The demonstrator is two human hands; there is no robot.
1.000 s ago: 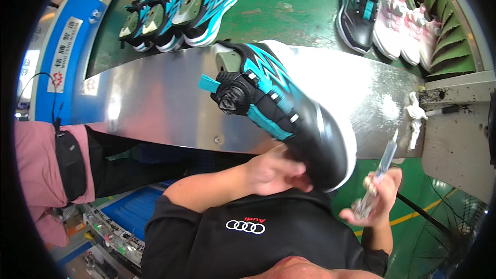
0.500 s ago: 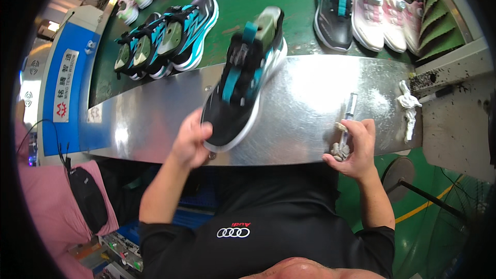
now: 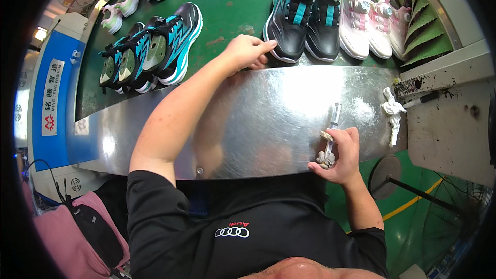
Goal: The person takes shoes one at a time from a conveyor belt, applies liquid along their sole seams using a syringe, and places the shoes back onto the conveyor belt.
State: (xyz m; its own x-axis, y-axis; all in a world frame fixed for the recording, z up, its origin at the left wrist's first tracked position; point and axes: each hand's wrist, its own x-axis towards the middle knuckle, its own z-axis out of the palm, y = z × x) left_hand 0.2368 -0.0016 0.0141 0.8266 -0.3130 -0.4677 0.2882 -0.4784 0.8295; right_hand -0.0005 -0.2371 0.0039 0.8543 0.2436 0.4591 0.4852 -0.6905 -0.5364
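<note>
My left hand (image 3: 246,53) reaches far over the metal ledge, thumb tip at the toe of a black running shoe (image 3: 289,39) with turquoise trim and a dial. Its fingers are apart, curled beside the toe and not wrapped round it. The shoe stands on the green surface, close beside a matching black shoe (image 3: 324,36). My right hand (image 3: 341,156) is closed round a clear syringe (image 3: 335,116), at the ledge's near edge. Whitish clumps (image 3: 325,160) stick to the syringe's lower end.
Several white-and-pink shoes (image 3: 354,33) stand right of the black pair. More turquoise-and-black shoes (image 3: 181,46) stand at the left. Green serrated flaps (image 3: 426,36) line the right side. A crumpled white strip (image 3: 394,116) lies on the metal ledge (image 3: 243,129). Someone's pink clothing (image 3: 72,232) shows lower left.
My left hand has carried the shoe away and to the right. The shoe now stands beside its match, and my fingers have loosened from it. My right hand still holds the syringe.
</note>
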